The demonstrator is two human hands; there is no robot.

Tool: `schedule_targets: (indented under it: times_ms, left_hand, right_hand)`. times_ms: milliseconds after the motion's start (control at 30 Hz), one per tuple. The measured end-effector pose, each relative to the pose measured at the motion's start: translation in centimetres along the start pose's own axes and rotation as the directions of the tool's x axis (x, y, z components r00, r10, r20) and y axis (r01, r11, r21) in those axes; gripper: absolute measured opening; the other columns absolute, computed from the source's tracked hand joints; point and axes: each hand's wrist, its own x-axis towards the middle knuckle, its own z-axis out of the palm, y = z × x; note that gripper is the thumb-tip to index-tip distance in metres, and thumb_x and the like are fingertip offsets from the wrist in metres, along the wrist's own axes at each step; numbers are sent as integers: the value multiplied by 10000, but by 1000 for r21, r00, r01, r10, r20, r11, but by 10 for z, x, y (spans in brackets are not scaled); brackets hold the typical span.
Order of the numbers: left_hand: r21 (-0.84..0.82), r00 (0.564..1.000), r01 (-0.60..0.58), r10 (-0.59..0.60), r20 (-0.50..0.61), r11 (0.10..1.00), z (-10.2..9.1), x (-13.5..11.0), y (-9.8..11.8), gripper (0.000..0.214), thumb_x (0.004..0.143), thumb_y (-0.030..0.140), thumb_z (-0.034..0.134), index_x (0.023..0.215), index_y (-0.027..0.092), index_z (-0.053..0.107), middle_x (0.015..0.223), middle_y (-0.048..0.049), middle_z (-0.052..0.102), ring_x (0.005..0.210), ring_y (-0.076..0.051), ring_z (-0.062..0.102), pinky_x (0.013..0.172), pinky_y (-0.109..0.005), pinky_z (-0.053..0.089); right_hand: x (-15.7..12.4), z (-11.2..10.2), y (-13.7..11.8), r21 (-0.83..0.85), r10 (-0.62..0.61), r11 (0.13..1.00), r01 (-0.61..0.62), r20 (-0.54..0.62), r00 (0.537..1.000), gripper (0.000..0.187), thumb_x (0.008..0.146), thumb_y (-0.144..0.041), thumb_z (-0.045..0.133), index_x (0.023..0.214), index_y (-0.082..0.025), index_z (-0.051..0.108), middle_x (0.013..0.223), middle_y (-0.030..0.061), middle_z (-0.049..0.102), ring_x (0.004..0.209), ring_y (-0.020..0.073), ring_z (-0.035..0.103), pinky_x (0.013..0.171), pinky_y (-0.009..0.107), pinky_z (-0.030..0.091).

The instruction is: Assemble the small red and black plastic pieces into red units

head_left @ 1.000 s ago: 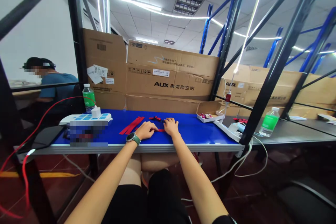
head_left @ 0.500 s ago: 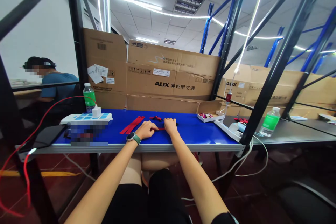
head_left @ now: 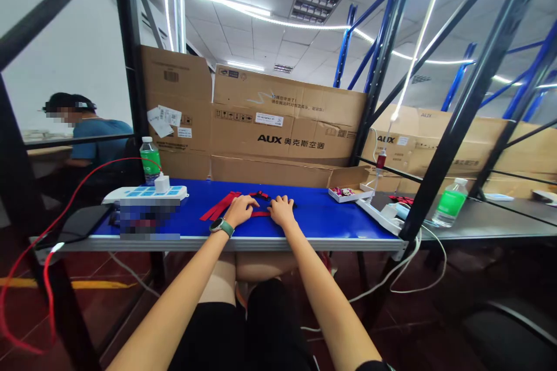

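Observation:
A red strap (head_left: 261, 214) lies across the blue tabletop between my hands. My left hand (head_left: 238, 210), with a watch (head_left: 221, 226) at its wrist, rests at the strap's left end, fingers bent and apart. Over the strap's right end lies my right hand (head_left: 282, 210), palm down with the fingers spread. A small dark piece shows just past its right side, mostly hidden. Left of my left hand, flat red straps (head_left: 219, 207) lie side by side. Beyond my hands is a short red strap with a black part (head_left: 261, 195).
On the left are a power strip (head_left: 126, 193), a white plug (head_left: 162, 184) and a green-labelled bottle (head_left: 150, 161). A small open box (head_left: 348, 192) stands at the back right near another power strip (head_left: 379, 215). Cardboard (head_left: 278, 127) walls the back. A person (head_left: 93, 127) sits at far left.
My fingers have loosened and spread: the left hand has lifted slightly off the strap, and the right hand has opened out flat. More of the red strap shows between them.

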Motion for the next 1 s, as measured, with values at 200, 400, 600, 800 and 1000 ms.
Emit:
schedule_targets:
  times_ms: [200, 400, 600, 800, 1000]
  left_hand:
    - [-9, 1000, -14, 14, -19, 1000, 0, 0, -3, 362, 793, 60, 456, 891, 253, 747, 992, -15, 738, 988, -198, 654, 957, -347, 477]
    - [-162, 996, -78, 71, -50, 984, 2, 2, -1, 233, 863, 191, 540, 1040, 210, 690, 1027, -51, 729, 945, -196, 670, 900, -317, 511]
    - [-73, 998, -42, 39, -46, 996, 1, -1, -3, 179, 867, 221, 567, 981, 223, 705, 1039, -43, 720, 985, -204, 651, 925, -327, 484]
    - [23, 997, -40, 39, 66, 999, 1, -3, 0, 139, 853, 283, 623, 898, 252, 750, 1032, -28, 713, 1006, -217, 625, 935, -348, 447]
    - [41, 996, -27, 24, 83, 999, 2, -4, -2, 149, 854, 288, 623, 910, 267, 760, 1042, -27, 714, 1022, -229, 613, 931, -358, 424]
  right_hand:
    - [5, -6, 4, 213, -3, 977, 14, -55, 998, 248, 938, -298, 622, 1171, -211, 630, 1175, 106, 671, 1093, 244, 570, 947, 355, 383]
    - [10, -9, 4, 418, -120, 896, 151, -101, 988, 236, 986, -239, 503, 1118, -261, 697, 1112, 16, 734, 1055, 177, 649, 898, 224, 435]
    - [10, -7, 16, 273, 230, 945, -180, -165, 959, 291, 1009, -229, 434, 1178, -239, 672, 1102, 65, 735, 1011, 183, 667, 826, 235, 422]
    - [12, -9, 21, 173, 269, 951, -257, -47, 962, 260, 1005, -326, 479, 1119, -241, 696, 1017, 81, 740, 990, 202, 658, 840, 278, 398]
    - [2, -7, 8, 79, 260, 965, -251, -143, 955, 279, 965, -266, 487, 1114, -152, 694, 1120, 190, 677, 1143, 306, 542, 923, 410, 362]
